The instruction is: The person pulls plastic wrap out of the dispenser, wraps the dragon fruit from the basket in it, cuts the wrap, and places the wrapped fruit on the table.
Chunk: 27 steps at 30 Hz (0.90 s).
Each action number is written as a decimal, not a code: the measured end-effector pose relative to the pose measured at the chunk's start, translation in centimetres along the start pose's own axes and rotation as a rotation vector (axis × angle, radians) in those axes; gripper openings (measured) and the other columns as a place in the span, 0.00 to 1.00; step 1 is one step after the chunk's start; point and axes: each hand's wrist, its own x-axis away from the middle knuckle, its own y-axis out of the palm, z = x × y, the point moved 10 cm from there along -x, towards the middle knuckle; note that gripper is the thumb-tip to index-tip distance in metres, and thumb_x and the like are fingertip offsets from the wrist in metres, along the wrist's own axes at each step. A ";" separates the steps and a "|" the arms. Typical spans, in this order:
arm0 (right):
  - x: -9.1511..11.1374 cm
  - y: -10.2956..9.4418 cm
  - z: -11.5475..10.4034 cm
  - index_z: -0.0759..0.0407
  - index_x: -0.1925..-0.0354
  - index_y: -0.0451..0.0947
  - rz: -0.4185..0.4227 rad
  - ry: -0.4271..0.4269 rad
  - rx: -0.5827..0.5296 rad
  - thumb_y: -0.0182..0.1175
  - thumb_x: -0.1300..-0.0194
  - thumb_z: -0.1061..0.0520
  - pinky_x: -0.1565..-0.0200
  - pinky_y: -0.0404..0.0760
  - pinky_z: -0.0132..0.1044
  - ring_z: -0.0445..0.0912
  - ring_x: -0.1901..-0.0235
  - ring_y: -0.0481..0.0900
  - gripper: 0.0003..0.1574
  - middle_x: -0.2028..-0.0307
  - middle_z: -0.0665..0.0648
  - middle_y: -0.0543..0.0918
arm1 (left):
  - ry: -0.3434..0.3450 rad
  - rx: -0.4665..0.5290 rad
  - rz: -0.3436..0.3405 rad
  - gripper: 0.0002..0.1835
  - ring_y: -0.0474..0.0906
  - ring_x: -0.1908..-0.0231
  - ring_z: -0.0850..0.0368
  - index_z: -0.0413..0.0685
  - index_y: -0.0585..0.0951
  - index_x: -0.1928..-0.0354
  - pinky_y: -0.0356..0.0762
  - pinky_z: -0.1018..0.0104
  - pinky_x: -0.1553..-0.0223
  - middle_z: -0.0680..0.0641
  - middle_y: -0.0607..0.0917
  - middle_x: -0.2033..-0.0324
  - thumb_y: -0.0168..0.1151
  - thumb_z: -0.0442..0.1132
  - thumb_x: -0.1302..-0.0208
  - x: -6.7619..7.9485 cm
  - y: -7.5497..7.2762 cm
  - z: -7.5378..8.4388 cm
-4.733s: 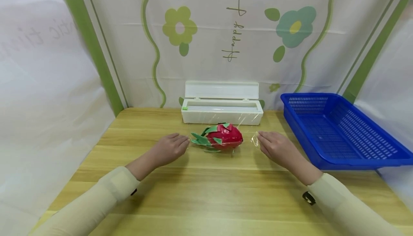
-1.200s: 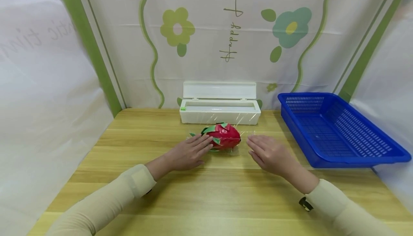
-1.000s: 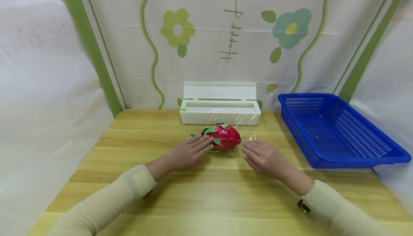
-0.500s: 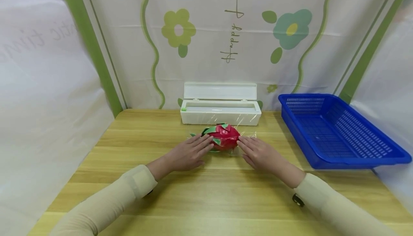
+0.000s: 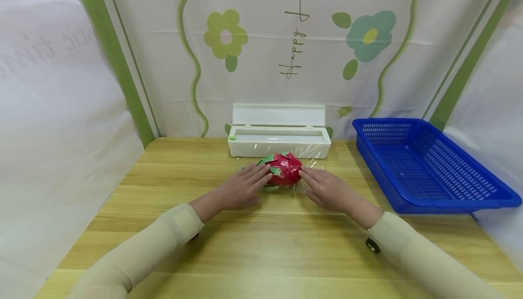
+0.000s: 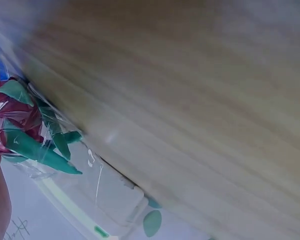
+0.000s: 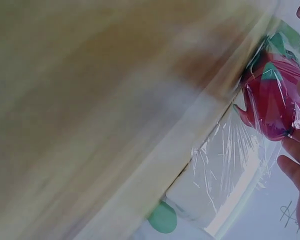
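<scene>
A red dragon fruit with green leaf tips (image 5: 286, 169), possibly a model, lies wrapped in clear cling film (image 5: 308, 151) near the middle of the table. My left hand (image 5: 239, 188) lies against its leafy end, fingers fairly straight. At the opposite end, the fingertips of my right hand (image 5: 327, 189) touch the fruit. Just behind stands a white cling film dispenser box (image 5: 279, 149), its lid raised; film stretches between it and the fruit. In the right wrist view, wrinkled film covers the dragon fruit (image 7: 272, 97). Part of its leafy end is hidden by my left hand in the head view.
A blue perforated plastic basket (image 5: 433, 167) stands on the right of the wooden table (image 5: 265, 253). A white curtain with printed flowers (image 5: 261, 63) hangs behind the table and along its sides.
Earlier, both hands pinched the film beside the fruit. They let go and moved inward to its two ends. In the last half second, the fruit has shifted slightly toward the box, and the film has creased.
</scene>
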 end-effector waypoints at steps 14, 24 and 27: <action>-0.3 0.7 1.8 0.73 0.45 0.64 0.025 0.003 -0.068 0.64 0.51 0.48 0.50 0.69 0.49 0.57 0.48 0.69 0.43 0.47 0.68 0.69 | -0.067 0.072 -0.006 0.45 0.51 0.38 0.44 0.35 0.56 0.37 0.50 0.51 0.40 0.34 0.56 0.38 0.56 0.59 0.47 -1.2 0.5 -1.9; -0.8 0.8 2.4 0.73 0.45 0.65 0.046 0.019 -0.069 0.66 0.52 0.46 0.49 0.68 0.47 0.57 0.49 0.70 0.44 0.48 0.67 0.70 | -0.085 0.126 0.044 0.46 0.54 0.39 0.42 0.33 0.57 0.38 0.52 0.51 0.41 0.35 0.59 0.39 0.59 0.59 0.49 -1.6 0.6 -2.5; -0.9 0.9 2.6 0.73 0.45 0.65 0.044 0.028 -0.061 0.66 0.53 0.46 0.49 0.68 0.47 0.57 0.49 0.70 0.45 0.47 0.67 0.70 | -0.086 0.135 0.057 0.46 0.55 0.40 0.42 0.33 0.58 0.38 0.53 0.51 0.41 0.34 0.60 0.40 0.60 0.59 0.50 -1.6 0.7 -2.5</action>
